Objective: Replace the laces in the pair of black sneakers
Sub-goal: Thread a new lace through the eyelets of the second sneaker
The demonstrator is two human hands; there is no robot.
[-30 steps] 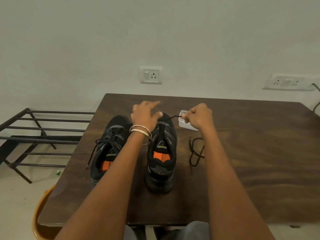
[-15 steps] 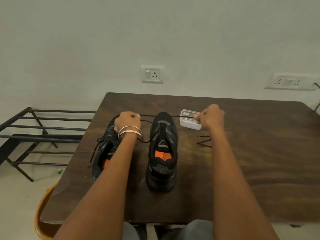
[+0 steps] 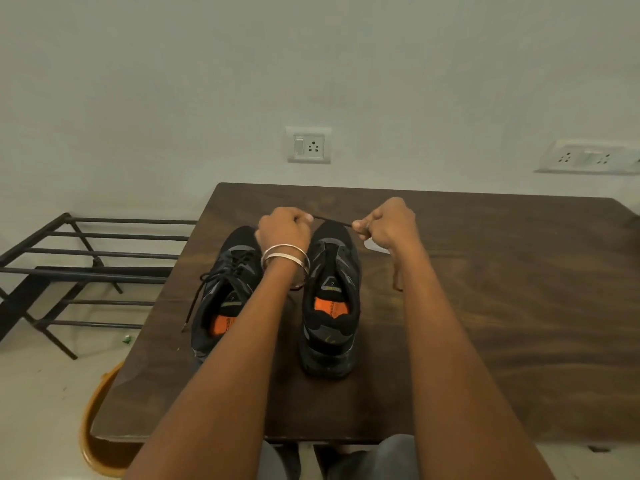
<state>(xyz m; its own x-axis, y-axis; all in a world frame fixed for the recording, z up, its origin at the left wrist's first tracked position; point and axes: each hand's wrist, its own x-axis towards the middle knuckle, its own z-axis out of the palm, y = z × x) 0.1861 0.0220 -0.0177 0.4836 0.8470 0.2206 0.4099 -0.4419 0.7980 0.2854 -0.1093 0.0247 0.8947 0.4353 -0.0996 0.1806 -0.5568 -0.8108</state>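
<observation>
While stretched taut above the unlaced sneaker (image 3: 330, 299), the lace (image 3: 331, 221) is pinched between both hands' fingers (image 3: 360, 225).

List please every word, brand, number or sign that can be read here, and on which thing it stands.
"cush": cut-off black letters on the orange insole of the right sneaker.
Print on the left sneaker's orange insole: too blurred to read.
Small mark on each tongue tab: unreadable.
Wall sockets: no text visible.
</observation>
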